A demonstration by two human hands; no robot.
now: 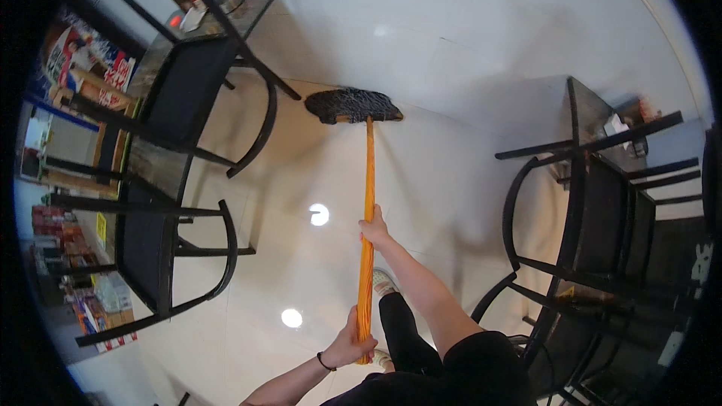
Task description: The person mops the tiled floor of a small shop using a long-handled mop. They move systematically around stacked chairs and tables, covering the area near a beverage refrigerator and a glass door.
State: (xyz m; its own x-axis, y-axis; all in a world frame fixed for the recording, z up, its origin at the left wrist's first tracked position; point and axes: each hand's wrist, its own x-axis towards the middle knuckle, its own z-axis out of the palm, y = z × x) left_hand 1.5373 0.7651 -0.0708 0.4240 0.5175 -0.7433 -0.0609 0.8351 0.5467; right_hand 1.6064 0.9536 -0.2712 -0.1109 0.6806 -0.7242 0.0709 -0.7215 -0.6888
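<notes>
Holding one mop [369, 173]: two hands [374, 227] [350, 344]

Mop handle [369, 173]: yellow-orange, streaked like wood grain, smooth, faintly glossy. Mop head [350, 103]: dark fibre strands, shaggy, rough. Floor [444, 203]: pale tile, smooth, high gloss. Chair frames [232, 244]: black, smooth, low sheen; wood or metal cannot be told. Chair seat [186, 86]: matt black, fairly even. Desk [254, 19]: dark, stone-like top. Trousers [406, 331]: black cloth, matt.
</notes>
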